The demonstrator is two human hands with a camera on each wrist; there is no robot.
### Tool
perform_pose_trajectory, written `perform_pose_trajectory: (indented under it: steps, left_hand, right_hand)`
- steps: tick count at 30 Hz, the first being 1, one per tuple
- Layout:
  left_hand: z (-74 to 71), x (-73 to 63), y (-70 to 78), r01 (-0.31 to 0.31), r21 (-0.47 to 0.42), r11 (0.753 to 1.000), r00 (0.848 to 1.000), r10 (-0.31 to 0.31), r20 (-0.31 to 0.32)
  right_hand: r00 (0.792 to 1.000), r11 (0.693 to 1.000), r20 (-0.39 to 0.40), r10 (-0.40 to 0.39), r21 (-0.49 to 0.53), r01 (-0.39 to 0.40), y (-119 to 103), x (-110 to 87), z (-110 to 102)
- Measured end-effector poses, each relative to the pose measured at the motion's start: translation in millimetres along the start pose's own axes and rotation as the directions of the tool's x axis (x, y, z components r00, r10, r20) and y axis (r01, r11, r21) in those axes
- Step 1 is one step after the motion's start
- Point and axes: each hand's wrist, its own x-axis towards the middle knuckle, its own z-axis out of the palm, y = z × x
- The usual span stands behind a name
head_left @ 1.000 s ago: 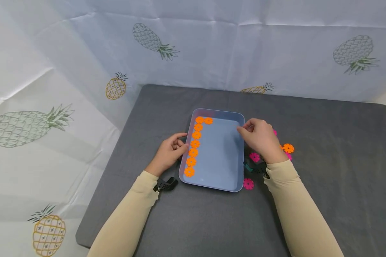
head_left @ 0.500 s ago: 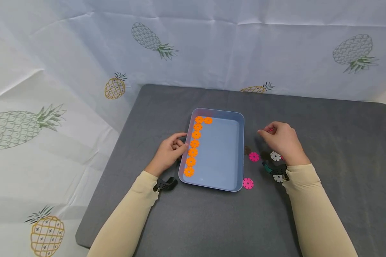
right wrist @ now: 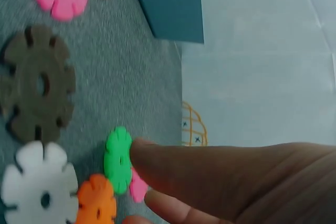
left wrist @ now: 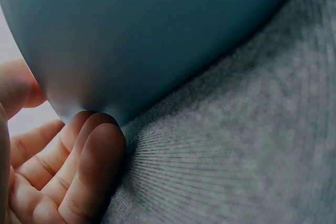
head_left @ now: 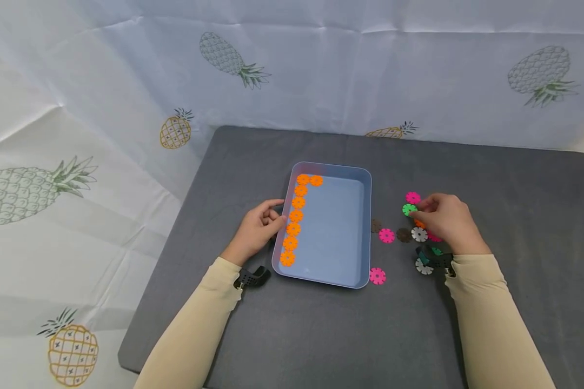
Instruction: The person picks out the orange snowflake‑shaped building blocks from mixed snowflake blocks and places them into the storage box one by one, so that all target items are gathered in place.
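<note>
My left hand [head_left: 255, 229] grips the left rim of a shallow blue tray [head_left: 334, 278], thumb at the rim. In the left wrist view, curled fingers [left wrist: 100, 166] meet the tray's outer wall [left wrist: 131, 30]. Orange notched flower discs [head_left: 295, 215] line the tray's left side, with another beside the top one. Right of the tray, my right hand [head_left: 450, 221] hovers over loose discs. Its thumb [right wrist: 173, 166] is at the edge of a green disc [right wrist: 117, 158]; contact is unclear. An orange disc [right wrist: 97, 203] and a pink disc [right wrist: 138, 186] lie close by. Nothing shows held in that hand.
Brown [head_left: 404, 234], white [head_left: 419, 234] and pink [head_left: 386, 235] discs lie between tray and right hand. Another pink disc [head_left: 377, 276] sits by the tray's lower right corner, and a white one [head_left: 424, 266] under the right wrist. A pineapple-print cloth [head_left: 311, 81] hangs behind the grey table [head_left: 321, 340].
My right hand has moved from above the tray's right edge rightward to the loose discs, uncovering the green and pink ones. The left hand stays at the tray.
</note>
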Motion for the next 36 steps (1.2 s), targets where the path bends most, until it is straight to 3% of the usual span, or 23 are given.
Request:
perform_pose_trajectory:
  steps: [9,15,21,26,36]
  left_hand:
    - [-0.6,0.5,-2.2,-0.003,0.023,1.000,1.000,0.003,0.002]
    - [-1.1,3.0,0.0,-0.016,0.018,1.000,1.000,0.016,0.006]
    - [-0.8,3.8,-1.2,-0.004,0.009,1.000,1.000,0.004,0.008]
    - [-2.1,4.8,-0.3,-0.002,0.005,1.000,1.000,0.002,0.001]
    - [0.2,2.6,0.2,-0.001,0.009,1.000,1.000,0.001,0.006]
  right_hand:
    - [0.994,1.000,0.105,0.022,-0.021,-0.020,10,5.0,-4]
    - [0.997,0.999,0.082,0.001,-0.040,0.002,16,8.6,-5]
    - [0.994,0.999,0.111,0.010,-0.037,-0.006,15,8.9,-7]
    - [0.990,1.000,0.141,-0.012,-0.014,0.014,11,7.9,-11]
    - [0.991,0.999,0.129,-0.040,0.029,0.036,-1,-0.8,-19]
